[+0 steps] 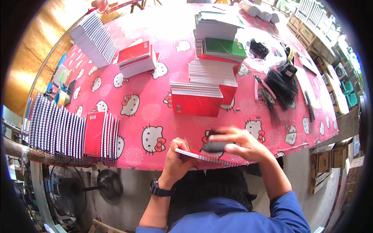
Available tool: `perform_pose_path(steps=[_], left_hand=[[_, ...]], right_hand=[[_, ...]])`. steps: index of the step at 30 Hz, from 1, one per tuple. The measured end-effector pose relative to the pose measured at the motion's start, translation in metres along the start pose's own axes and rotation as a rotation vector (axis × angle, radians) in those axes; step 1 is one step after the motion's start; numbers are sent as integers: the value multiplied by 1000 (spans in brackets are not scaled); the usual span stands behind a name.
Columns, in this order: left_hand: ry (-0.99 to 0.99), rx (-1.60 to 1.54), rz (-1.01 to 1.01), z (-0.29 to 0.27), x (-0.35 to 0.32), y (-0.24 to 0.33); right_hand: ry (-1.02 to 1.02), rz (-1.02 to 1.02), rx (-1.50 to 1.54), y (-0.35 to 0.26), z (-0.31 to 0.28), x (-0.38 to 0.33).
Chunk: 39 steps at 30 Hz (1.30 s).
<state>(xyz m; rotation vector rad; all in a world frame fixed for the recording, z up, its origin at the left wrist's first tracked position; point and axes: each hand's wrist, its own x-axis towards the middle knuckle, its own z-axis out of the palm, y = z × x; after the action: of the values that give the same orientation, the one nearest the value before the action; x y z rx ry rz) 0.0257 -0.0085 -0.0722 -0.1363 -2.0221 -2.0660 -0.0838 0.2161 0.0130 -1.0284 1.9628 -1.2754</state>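
Note:
My left hand (178,153) is closed round one end of a thin spiral notebook (202,157), held edge-up at the table's near edge. Red cover shows along it, and a coil runs along its right part. Just above the coil is my right hand (244,144), slightly blurred, with its fingers and thumb about a dark grey rounded block (213,145) whose kind I cannot make out. Ahead of both hands stands a stack of red-covered notebooks (197,104), white page edges upward. Behind it rise more stacked books, with a green notebook (225,46) on top.
Many bound notebooks (58,128) stand in a row at the left edge, beside a red notebook (95,134). Farther back are a tall leaning stack (94,40) and a smaller red pile (136,58). Right lie pink-handled pliers (265,86) and black coils (281,87). Fans (70,190) stand below.

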Motion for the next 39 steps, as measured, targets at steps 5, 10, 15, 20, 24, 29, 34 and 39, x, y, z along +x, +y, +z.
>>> perform_pose_path(steps=[5,10,15,20,24,29,34,39], left_hand=[[29,-36,7,4,3,2],[18,70,37,3,0,6],[33,129,54,0,2,8],[27,61,-8,0,-6,0],[-16,180,-92,2,0,9],[-9,107,0,-5,-8,-4],[30,229,56,13,7,35],[51,138,90,22,15,64]], right_hand=[[-46,30,-149,-8,4,15],[-99,-24,-179,-14,12,20],[-73,-99,-105,-17,13,23],[-67,-110,171,-22,20,23],[78,-54,-438,-5,24,32],[319,-184,-343,4,10,9],[747,78,-909,31,-12,-43],[602,-320,-347,-44,20,-12]])
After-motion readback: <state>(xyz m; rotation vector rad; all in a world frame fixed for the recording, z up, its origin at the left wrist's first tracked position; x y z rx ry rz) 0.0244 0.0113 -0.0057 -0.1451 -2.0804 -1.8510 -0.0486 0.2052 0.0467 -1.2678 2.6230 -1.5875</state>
